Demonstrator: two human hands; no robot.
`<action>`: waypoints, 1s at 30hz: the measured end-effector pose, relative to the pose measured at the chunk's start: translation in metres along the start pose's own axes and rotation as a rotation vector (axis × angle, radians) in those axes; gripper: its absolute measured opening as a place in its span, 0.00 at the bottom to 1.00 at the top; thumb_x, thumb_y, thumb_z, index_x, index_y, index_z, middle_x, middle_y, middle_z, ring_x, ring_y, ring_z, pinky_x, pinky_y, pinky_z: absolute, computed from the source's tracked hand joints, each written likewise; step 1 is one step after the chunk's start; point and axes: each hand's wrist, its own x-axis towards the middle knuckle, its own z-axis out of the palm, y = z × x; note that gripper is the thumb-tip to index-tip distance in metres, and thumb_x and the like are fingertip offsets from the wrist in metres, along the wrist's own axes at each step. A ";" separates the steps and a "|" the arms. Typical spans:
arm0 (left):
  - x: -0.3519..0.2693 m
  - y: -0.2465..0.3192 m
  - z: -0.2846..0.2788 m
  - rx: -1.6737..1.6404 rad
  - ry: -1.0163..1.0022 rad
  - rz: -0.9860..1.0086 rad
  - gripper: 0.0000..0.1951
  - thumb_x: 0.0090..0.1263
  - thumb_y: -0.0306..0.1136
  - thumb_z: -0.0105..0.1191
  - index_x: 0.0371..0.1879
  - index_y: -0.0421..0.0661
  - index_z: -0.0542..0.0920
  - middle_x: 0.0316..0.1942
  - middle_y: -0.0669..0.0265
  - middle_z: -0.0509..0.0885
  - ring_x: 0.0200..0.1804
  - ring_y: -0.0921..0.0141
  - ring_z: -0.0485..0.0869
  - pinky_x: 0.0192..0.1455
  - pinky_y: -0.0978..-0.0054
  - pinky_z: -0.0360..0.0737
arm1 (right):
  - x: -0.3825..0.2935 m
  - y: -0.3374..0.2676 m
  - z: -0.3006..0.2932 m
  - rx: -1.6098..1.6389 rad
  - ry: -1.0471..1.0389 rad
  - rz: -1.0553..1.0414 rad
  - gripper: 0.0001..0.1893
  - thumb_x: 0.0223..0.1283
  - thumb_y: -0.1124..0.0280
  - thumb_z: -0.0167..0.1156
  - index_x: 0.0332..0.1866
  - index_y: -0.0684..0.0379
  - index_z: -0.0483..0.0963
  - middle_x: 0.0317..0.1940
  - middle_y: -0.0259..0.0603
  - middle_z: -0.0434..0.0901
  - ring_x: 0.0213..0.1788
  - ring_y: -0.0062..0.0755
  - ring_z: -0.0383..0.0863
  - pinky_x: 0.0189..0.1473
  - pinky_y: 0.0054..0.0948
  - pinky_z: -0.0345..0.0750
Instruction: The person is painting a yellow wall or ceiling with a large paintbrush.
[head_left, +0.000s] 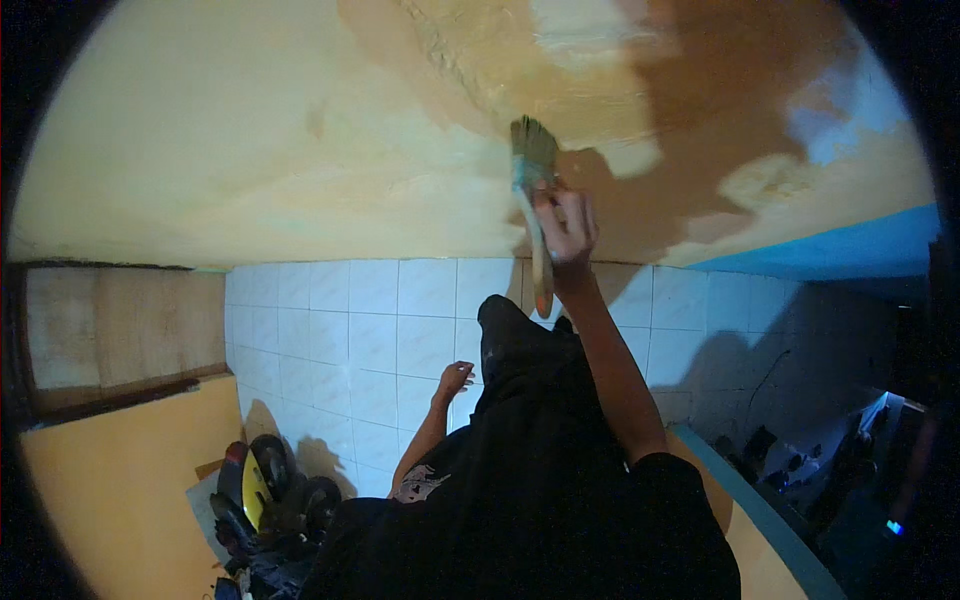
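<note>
My right hand (568, 223) grips a wide paintbrush (532, 139) by its wooden handle, near the ferrule. The dark bristles point up at the wall (247, 142); whether their tips touch it I cannot tell. Cream paint covers the wall's left side, and patchy orange-brown areas (600, 105) spread over the upper right. A rough, ridged line (442, 56) runs down the surface towards the bristles. Low at my side hangs my left hand (455, 377), holding nothing, its fingers loosely bent and slightly apart.
Pale square tiles (371, 289) cover the floor below the wall. A wooden door (127, 326) stands at left. Dark items with a yellow part (255, 495) are heaped at lower left. A low partition's edge (757, 495) runs at lower right, beside shadowed clutter (795, 457).
</note>
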 end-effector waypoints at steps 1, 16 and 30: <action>-0.001 -0.002 0.001 -0.010 -0.018 -0.001 0.15 0.66 0.44 0.49 0.45 0.47 0.76 0.32 0.65 0.82 0.27 0.73 0.79 0.25 0.75 0.75 | -0.009 0.002 0.002 0.011 -0.156 0.035 0.11 0.41 0.78 0.57 0.35 0.60 0.74 0.28 0.39 0.68 0.33 0.39 0.72 0.29 0.33 0.74; 0.006 0.008 -0.001 0.034 -0.031 -0.011 0.16 0.67 0.44 0.48 0.47 0.49 0.76 0.33 0.66 0.82 0.29 0.74 0.79 0.28 0.74 0.75 | -0.033 0.009 0.002 -0.098 -0.302 -0.022 0.15 0.39 0.76 0.59 0.39 0.58 0.74 0.33 0.36 0.74 0.33 0.34 0.74 0.28 0.27 0.76; 0.000 0.001 0.005 0.060 -0.018 -0.011 0.16 0.67 0.44 0.47 0.45 0.48 0.76 0.32 0.65 0.82 0.28 0.73 0.80 0.27 0.75 0.76 | -0.025 0.004 -0.001 0.026 -0.415 0.059 0.10 0.42 0.77 0.57 0.35 0.58 0.74 0.31 0.36 0.71 0.40 0.40 0.75 0.33 0.31 0.77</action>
